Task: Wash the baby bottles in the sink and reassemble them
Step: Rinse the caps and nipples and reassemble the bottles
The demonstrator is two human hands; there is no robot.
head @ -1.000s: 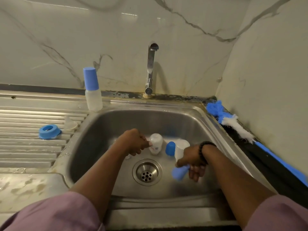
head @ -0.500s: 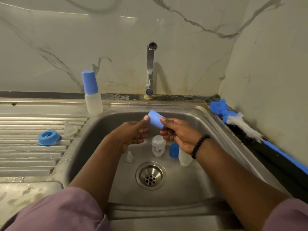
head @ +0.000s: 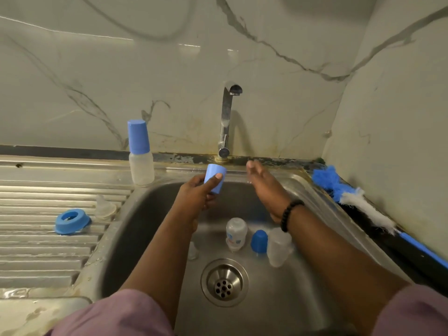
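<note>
On the draining board at the sink's left I see a blue ring [head: 70,221] beside a clear teat [head: 104,207], and a capped bottle [head: 140,156] at the basin's back-left corner. My left hand [head: 197,197] pinches a blue cap [head: 214,178] over the sink [head: 150,214]. My right hand [head: 265,187] reaches toward the tap [head: 226,122], fingers [head: 252,167] straight and together. Two bottles [head: 236,232] and another cap [head: 259,241] stand by the drain [head: 224,282].

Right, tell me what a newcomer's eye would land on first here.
First, the pale blue cap that the left hand holds up over the sink, just below the tap, while the open right hand reaches toward the tap's base. Next, the capped bottle standing on the sink's back left corner. Then the blue and white brush lying along the right wall.
</note>
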